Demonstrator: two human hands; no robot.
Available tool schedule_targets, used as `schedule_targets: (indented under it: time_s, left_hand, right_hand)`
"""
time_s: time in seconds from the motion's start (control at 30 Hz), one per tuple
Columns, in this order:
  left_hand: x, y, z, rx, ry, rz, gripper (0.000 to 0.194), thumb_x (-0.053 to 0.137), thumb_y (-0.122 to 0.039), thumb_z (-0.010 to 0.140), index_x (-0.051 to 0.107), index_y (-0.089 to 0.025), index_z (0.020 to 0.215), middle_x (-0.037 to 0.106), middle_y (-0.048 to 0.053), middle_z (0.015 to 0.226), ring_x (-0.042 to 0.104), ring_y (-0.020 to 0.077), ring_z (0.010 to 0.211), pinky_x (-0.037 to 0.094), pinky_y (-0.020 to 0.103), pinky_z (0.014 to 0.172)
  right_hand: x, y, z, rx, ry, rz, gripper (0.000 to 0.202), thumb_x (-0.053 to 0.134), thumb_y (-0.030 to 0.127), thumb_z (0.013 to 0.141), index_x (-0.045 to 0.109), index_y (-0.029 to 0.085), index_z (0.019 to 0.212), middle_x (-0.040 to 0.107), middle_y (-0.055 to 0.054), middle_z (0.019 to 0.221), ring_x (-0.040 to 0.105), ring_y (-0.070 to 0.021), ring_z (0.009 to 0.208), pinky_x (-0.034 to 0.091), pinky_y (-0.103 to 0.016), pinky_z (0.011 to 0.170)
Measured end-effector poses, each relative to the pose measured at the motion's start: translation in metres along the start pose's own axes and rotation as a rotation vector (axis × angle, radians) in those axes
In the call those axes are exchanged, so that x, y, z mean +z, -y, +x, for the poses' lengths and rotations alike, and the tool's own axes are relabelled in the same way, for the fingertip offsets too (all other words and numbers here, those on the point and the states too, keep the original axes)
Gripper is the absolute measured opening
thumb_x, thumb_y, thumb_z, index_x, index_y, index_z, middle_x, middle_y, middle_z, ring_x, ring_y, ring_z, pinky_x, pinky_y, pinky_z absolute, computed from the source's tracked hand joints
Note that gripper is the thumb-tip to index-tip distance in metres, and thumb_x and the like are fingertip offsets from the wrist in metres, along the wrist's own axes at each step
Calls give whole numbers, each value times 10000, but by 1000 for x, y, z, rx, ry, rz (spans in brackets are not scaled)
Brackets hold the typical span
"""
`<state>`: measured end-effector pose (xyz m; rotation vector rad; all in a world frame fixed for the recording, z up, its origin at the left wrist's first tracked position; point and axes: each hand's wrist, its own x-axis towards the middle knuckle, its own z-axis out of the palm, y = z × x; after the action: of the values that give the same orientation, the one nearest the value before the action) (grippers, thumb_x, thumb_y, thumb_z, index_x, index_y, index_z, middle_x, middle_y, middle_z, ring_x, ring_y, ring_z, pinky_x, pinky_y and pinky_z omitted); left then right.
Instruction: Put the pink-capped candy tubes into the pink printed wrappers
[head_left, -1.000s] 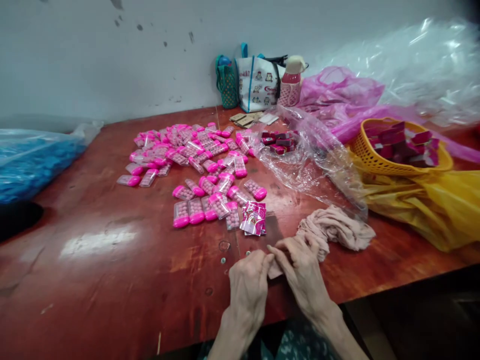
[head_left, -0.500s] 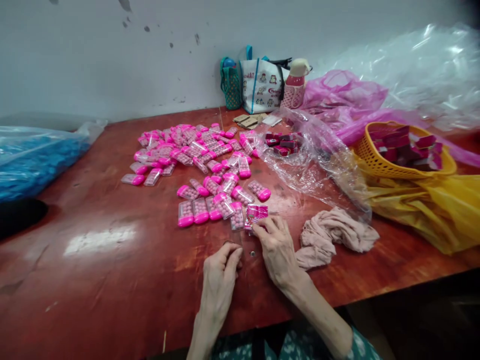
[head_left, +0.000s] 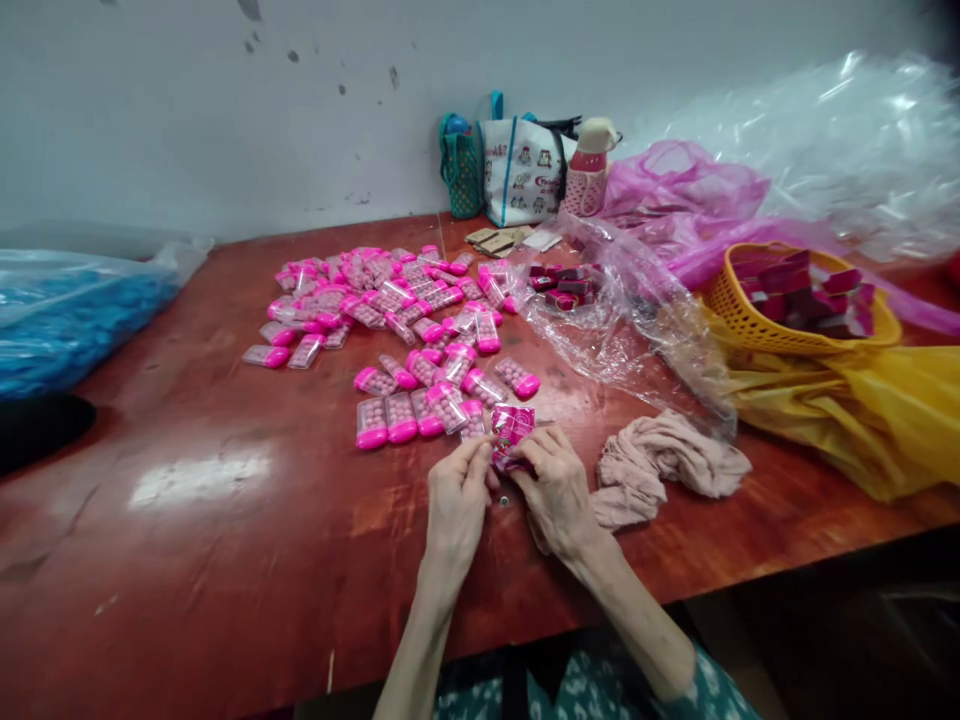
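Observation:
A small shiny pink printed packet (head_left: 513, 428) is between my two hands near the front of the red-brown table. My right hand (head_left: 556, 490) pinches its lower right part. At the packet's left edge is my left hand (head_left: 459, 492), fingers closed together; whether it grips the packet is hard to tell. Just beyond lie several clear cases with pink caps and pink beads inside (head_left: 401, 418), and a larger heap of the same cases (head_left: 375, 285) spreads farther back. Beside my right hand lies a crumpled beige cloth (head_left: 664, 465).
On the right, a yellow basket (head_left: 739, 320) of dark pink pieces stands by a yellow bag (head_left: 855, 410). Clear plastic (head_left: 630, 340) lies mid-right. A white bag (head_left: 517, 170) and bottles stand by the wall. Blue items in plastic (head_left: 75, 320) lie left.
My left hand has moved up and right to the packet's side. My right hand has shifted slightly down and right, and more of the packet shows.

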<state>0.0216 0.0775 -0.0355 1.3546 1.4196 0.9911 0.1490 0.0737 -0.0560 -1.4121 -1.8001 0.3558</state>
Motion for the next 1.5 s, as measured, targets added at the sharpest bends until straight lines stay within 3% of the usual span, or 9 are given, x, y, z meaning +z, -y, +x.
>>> schedule_targets:
  time_s: [0.27, 0.53, 0.77, 0.93, 1.03, 1.13, 1.23, 1.37, 1.5]
  left_hand:
    - [2, 2, 19, 8, 122, 7, 309, 469, -391, 817, 668, -158, 851, 437, -58, 379, 394, 111, 391, 316, 229, 454]
    - [0, -4, 11, -8, -39, -127, 353, 461, -421, 821, 653, -136, 740, 452, -52, 386, 367, 84, 366, 334, 217, 451]
    - [-4, -12, 2, -151, 46, -459, 175, 726, -276, 609, 694, -130, 700, 620, 6, 549, 548, 118, 526, 438, 227, 535]
    - [-5, -16, -8, -165, -103, -598, 73, 719, -205, 615, 688, -159, 662, 653, -18, 593, 551, 85, 536, 445, 198, 551]
    - [-6, -19, -14, -145, -156, -623, 52, 714, -170, 620, 669, -159, 598, 623, -41, 539, 524, 66, 506, 426, 172, 527]
    - [-9, -20, -19, -155, -184, -684, 68, 726, -148, 596, 662, -153, 573, 615, -38, 530, 523, 65, 505, 422, 167, 520]
    - [-16, -17, -22, -199, -209, -754, 87, 753, -160, 549, 671, -159, 579, 629, -30, 553, 539, 74, 520, 439, 176, 529]
    - [-24, -14, -26, -191, -215, -736, 99, 754, -162, 553, 695, -166, 633, 640, -24, 586, 545, 76, 553, 444, 175, 554]
    - [-20, -11, -28, -133, -269, -691, 66, 737, -148, 575, 674, -167, 588, 619, -38, 552, 530, 73, 538, 438, 172, 545]
  right_hand:
    - [-17, 1, -16, 45, -91, 125, 145, 523, 102, 827, 644, 180, 841, 590, -42, 796, 501, -182, 815, 453, -316, 713]
    - [-22, 9, -20, -48, -301, 96, 179, 548, 74, 788, 680, 195, 793, 607, -46, 762, 510, -193, 797, 451, -356, 720]
    - [-30, 20, -22, -209, -189, 133, 308, 520, 43, 794, 685, 258, 941, 628, -59, 925, 497, -203, 938, 452, -377, 806]
    - [-33, 37, -25, 219, -60, 540, 334, 410, 168, 885, 537, 252, 1182, 574, -67, 1102, 538, -187, 999, 461, -354, 848]
    - [-21, 49, -26, 427, 2, 762, 341, 547, 270, 823, 534, 214, 1159, 617, -69, 1037, 599, -187, 890, 502, -312, 758]
    - [-9, 53, -23, 512, -31, 745, 221, 678, 281, 710, 625, 176, 898, 649, -32, 812, 607, -167, 725, 507, -280, 665]
    - [-7, 52, -18, 546, 9, 767, 325, 720, 293, 657, 612, 179, 941, 649, -38, 863, 603, -180, 795, 499, -287, 701]
    - [-11, 51, -17, 591, 180, 962, 261, 690, 310, 694, 637, 176, 912, 661, -23, 846, 601, -155, 767, 472, -251, 680]
    - [-3, 56, -23, 612, 62, 871, 194, 631, 322, 758, 610, 149, 673, 563, 28, 587, 490, -99, 542, 377, -206, 518]
